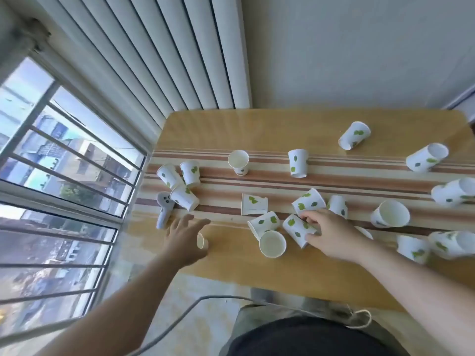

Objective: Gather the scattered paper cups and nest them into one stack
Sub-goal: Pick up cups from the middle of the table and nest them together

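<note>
Several white paper cups with green leaf prints lie scattered over the wooden table (226, 263). My right hand (331, 233) closes its fingers around a cup lying on its side (295, 227) near the table's front middle. An upright cup (272, 244) stands just left of it, and a tipped cup (264, 222) lies behind that one. My left hand (183, 236) hovers with fingers spread over the front left, and a small cup (202, 241) peeks out beside its thumb. Three cups (183, 186) cluster at the left edge.
A grey remote-like device (164, 209) lies at the table's left edge beside the barred window (64, 176). More cups lie at the right edge (452, 192) and back right (354, 136). A radiator stands behind the table. A cable runs below the front edge.
</note>
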Available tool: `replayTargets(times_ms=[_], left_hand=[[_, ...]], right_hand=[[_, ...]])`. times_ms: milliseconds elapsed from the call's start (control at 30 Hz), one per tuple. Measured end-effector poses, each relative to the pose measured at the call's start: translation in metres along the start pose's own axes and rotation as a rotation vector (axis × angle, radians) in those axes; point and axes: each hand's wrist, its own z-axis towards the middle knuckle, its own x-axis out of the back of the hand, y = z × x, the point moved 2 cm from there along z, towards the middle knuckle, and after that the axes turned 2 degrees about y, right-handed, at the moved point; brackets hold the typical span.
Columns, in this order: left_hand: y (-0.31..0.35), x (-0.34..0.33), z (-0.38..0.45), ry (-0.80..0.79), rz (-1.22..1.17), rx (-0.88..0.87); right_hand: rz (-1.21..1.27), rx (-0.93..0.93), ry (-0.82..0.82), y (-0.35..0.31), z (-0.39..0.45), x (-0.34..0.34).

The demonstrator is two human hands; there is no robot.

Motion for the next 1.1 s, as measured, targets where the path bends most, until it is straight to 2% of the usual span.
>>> replayTargets(times_ms=[133,200,400,533,633,700,767,867,1000,1100], left_hand=[[-0.03,-0.026,0.007,-0.185,-0.013,0.022],[-0.038,-0.041,0.013,-0.19,-0.04,0.003],[-0.037,-0.05,0.025,-0.071,-0.132,-0.078],[0.015,-0.025,0.023,0.137,-0.162,-0.222],[0.085,-0.011,0.003,0.296,-0.165,-0.46],[0.13,-0.02,-0.015,0.336,-0.179,-0.672],[0.171,-0.045,-0.027,0.238,-0.156,-0.817],[0.225,-0.092,-0.038,0.053,-0.042,-0.913],[0.264,-0.139,-0.03,-0.045,0.001,-0.847],[0.268,-0.169,-0.013,0.009,-0.186,-0.758]], right_hand=[[0.032,-0.063,0.039,0.009,0.0,-0.011],[0.029,-0.091,0.051,0.014,-0.001,-0.017],[0.058,-0.133,0.096,0.019,-0.01,-0.023],[0.127,-0.151,0.182,0.033,-0.022,-0.023],[0.129,-0.167,0.25,0.047,-0.036,-0.019],[0.114,-0.173,0.281,0.058,-0.046,-0.017],[0.127,-0.163,0.315,0.071,-0.056,-0.015],[0.151,-0.156,0.378,0.097,-0.072,-0.012],[0.127,-0.192,0.432,0.135,-0.091,-0.012],[0.096,-0.156,0.455,0.168,-0.086,-0.022]])
